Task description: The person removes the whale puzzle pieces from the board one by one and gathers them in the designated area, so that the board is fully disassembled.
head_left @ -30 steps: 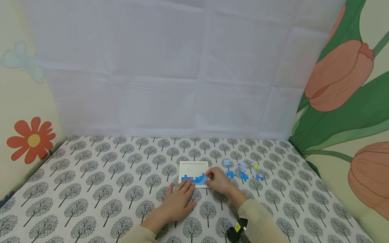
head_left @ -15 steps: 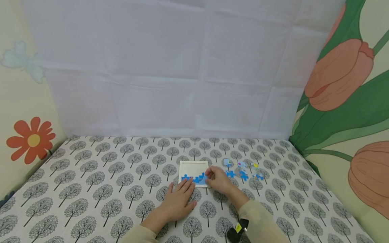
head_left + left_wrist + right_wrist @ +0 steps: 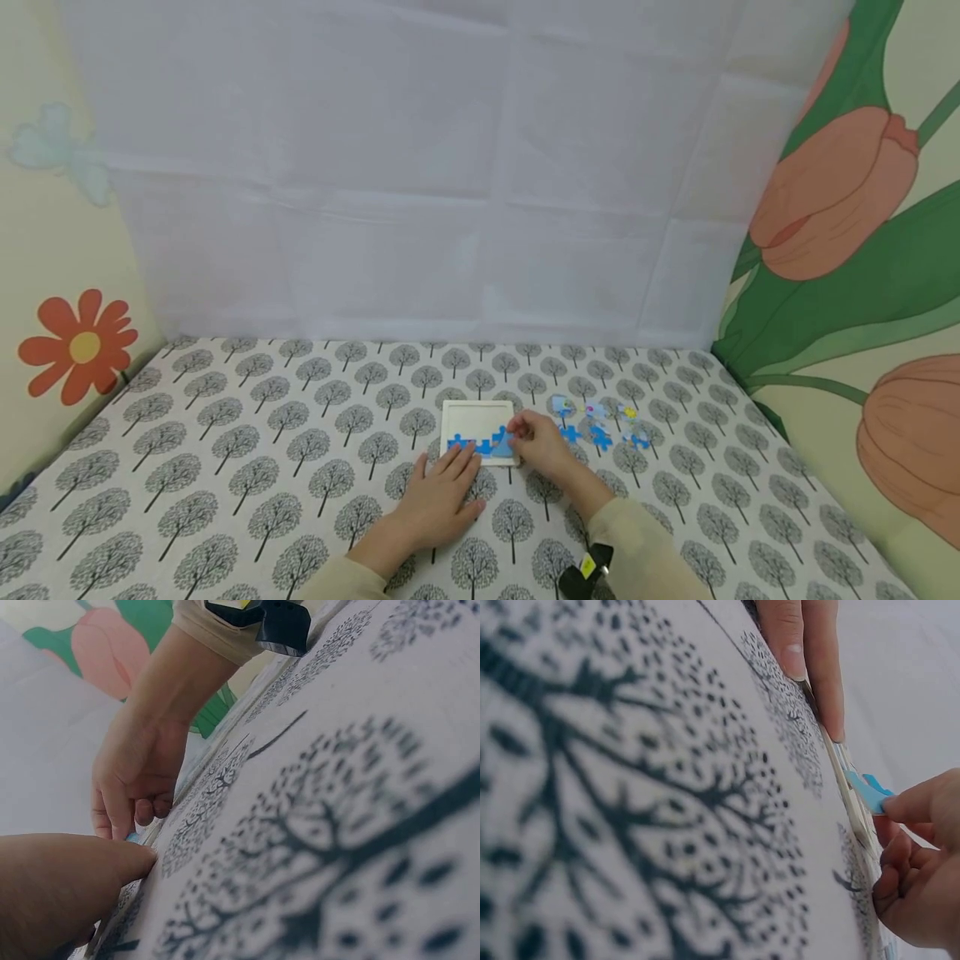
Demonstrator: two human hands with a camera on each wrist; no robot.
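A white square puzzle tray [image 3: 478, 403] lies on the cloth, with blue jigsaw pieces [image 3: 461, 441] along its near side. My left hand [image 3: 438, 498] lies spread, its fingertips resting on the tray's near edge. At the tray's right side, my right hand [image 3: 542, 446] pinches a light-blue jigsaw piece [image 3: 866, 793] between thumb and finger. In the right wrist view that piece is tilted, one end low over the tray edge. The left wrist view shows my left thumb close up, with the right hand beyond it and most of the piece hidden.
Right of the tray, several loose jigsaw pieces [image 3: 600, 437] lie in two rough rows, among them a yellow-marked piece [image 3: 628, 412]. A black wrist camera [image 3: 587, 572] sits at the right sleeve. A white sheet [image 3: 390, 183] hangs behind the tree-print cloth [image 3: 247, 483].
The light-blue piece in my right fingers has tilted and shifted slightly at the tray's right side. The left hand keeps its place, and the loose pieces lie as before.
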